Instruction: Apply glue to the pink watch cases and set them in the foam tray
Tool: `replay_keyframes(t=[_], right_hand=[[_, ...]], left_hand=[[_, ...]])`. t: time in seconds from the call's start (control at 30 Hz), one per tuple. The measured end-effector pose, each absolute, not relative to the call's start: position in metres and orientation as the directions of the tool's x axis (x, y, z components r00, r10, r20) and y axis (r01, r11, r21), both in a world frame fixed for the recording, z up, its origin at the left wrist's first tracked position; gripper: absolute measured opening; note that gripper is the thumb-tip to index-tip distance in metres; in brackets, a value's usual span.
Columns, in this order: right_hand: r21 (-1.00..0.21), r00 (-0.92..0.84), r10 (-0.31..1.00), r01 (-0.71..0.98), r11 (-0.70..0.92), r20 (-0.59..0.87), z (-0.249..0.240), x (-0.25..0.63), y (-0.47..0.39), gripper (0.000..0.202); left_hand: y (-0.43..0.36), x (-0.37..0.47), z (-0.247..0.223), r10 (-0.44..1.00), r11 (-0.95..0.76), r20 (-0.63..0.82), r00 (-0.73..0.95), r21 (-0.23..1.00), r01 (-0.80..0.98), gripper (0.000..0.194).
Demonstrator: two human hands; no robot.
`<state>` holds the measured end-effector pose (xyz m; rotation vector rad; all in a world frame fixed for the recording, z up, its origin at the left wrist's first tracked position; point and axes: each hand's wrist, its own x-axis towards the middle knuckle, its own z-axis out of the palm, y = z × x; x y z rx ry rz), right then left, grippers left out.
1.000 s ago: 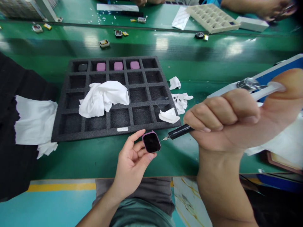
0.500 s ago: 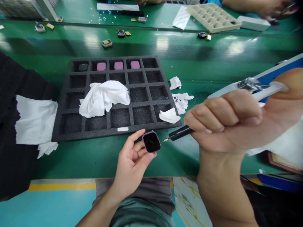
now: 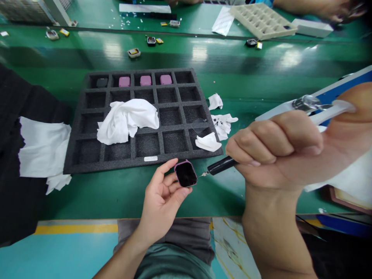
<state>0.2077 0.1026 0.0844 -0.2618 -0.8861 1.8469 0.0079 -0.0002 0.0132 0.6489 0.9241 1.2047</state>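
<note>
My left hand [image 3: 162,197] pinches a smartwatch [image 3: 186,174] by its edges, above the table's front edge. The watch has a purple case, and its dark screen faces up toward me. My right fist [image 3: 270,143] is wrapped round a black dispensing pen [image 3: 222,165] with a thin needle tip. That tip points left and is at or very near the watch's right edge; I cannot tell whether it touches. Above the fist, my thumb lies against a white lever [image 3: 331,112] beside a metal cap [image 3: 306,102].
Behind the hands lies a black foam tray [image 3: 116,164] holding three purple watch cases [image 3: 145,80] and a dark one [image 3: 102,82]. A white cloth [image 3: 128,120] covers some compartments. Watch parts [image 3: 134,53] dot the green belt [image 3: 180,50]. Across it are a beige tray [image 3: 261,21] and another person's hand [image 3: 340,11].
Watch parts on the green belt have shifted slightly right. The watch and the needle tip have moved only a hair; both hands keep their hold.
</note>
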Motion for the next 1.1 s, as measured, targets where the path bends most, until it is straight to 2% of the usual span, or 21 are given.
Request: replay_keyframes(t=[0.27,0.5,0.7,0.9,1.1], right_hand=[[-0.62,-0.48,0.847,-0.742,-0.254,0.228,0.081,0.211,0.101,0.068],[-0.619,-0.453,0.851,-0.757,-0.21,0.265,0.078,0.214,0.103,0.065],[-0.592,-0.48,0.849,-0.758,-0.274,0.221,0.079,0.2,0.101,0.069],[-0.655,-0.615,0.695,-0.705,-0.273,0.373,0.072,0.19,0.115,0.066],[-0.644,-0.54,0.786,-0.723,-0.251,0.301,0.073,0.187,0.109,0.07]], left_hand=[[-0.001,0.008,0.013,0.964,0.258,-0.251,0.084,0.824,-0.504,0.055],[0.0,0.008,0.013,0.953,0.293,-0.289,0.09,0.807,-0.513,0.056],[-0.001,0.007,0.013,0.953,0.294,-0.285,0.099,0.802,-0.52,0.055],[-0.001,0.009,0.013,0.95,0.304,-0.296,0.1,0.8,-0.517,0.056],[-0.001,0.009,0.013,0.952,0.302,-0.286,0.111,0.81,-0.503,0.055]])
